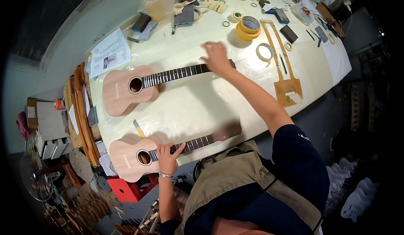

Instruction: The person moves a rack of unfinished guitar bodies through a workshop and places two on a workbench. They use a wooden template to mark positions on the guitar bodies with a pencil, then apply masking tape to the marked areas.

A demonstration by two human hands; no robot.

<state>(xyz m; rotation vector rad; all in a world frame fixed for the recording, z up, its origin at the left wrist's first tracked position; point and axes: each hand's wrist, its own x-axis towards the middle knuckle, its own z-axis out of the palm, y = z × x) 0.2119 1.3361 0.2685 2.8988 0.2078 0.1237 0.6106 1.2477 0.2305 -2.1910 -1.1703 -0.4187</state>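
Note:
Two unvarnished, stringless ukuleles lie face up on the table. My left hand (168,162) rests across the near ukulele (126,167), its fingers spread over the fretboard just right of the soundhole. The dark headstock (227,132) of this one reaches the table's near edge and looks smeared. My right hand (218,59) is over the headstock end of the far ukulele (120,87), fingers apart and slightly blurred, holding nothing I can see. The hand hides part of that headstock. Between the two bodies lies a knife-like tool with a yellow handle (139,130).
A yellow tape stack (247,30), a tape roll (264,52) and a flat wooden template (283,87) lie right of my right hand. Sanding blocks (289,33) and papers (111,52) line the far side. A red stool (126,190) stands below the near edge.

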